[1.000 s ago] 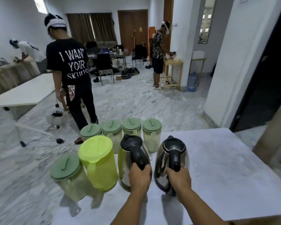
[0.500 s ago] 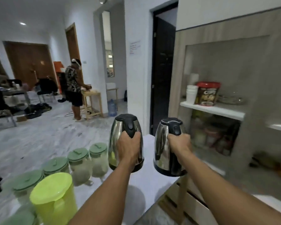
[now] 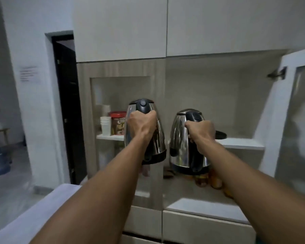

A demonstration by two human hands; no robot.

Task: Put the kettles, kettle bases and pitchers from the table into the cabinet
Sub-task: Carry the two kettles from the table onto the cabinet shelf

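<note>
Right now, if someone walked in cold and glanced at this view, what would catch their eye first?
Two shiny steel kettles held up side by side in mid-frame: the left hand grips the left kettle by its black handle, the right hand grips the right kettle. Behind them stands the cabinet, its door swung open at right, with a red-lidded snack tub and stacked white cups on the left shelf.

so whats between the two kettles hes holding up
In the head view nothing sits between the left kettle and the right kettle: only a narrow gap, with the cabinet's vertical divider and back wall behind.
</note>
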